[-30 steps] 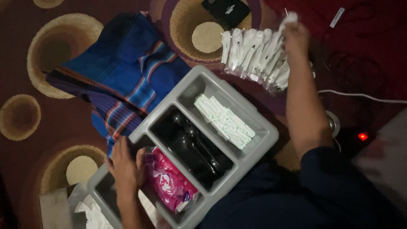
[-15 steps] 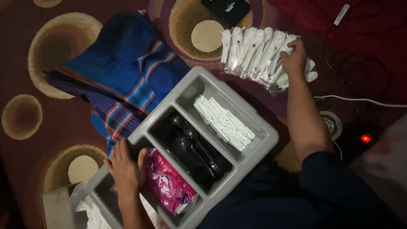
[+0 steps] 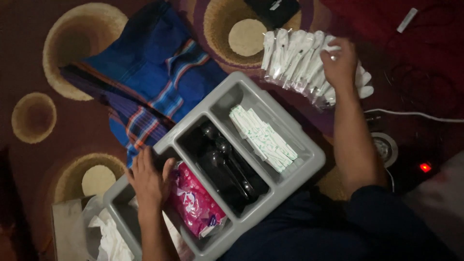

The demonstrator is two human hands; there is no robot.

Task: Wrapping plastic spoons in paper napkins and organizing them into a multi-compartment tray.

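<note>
A grey divided tray [image 3: 309, 162] lies on the carpet. One compartment holds white paper-wrapped sticks [image 3: 263, 137], the middle one black plastic spoons [image 3: 227, 166], another a pink packet [image 3: 195, 205]. My left hand [image 3: 147, 181] rests flat on the tray's edge beside the pink packet. Farther away, my right hand [image 3: 340, 63] lies on a row of clear-wrapped white plastic utensils [image 3: 295, 58], fingers curled around one of them.
A blue striped cloth [image 3: 154, 92] lies left of the tray. White tissue [image 3: 113, 239] fills the tray's near-left end. A black object [image 3: 273, 9] sits at the top. A white cable [image 3: 411, 115] and a red indicator light [image 3: 425, 167] are at right.
My right hand has come down from above the wrapped utensils onto the row. My left hand has stayed on the tray.
</note>
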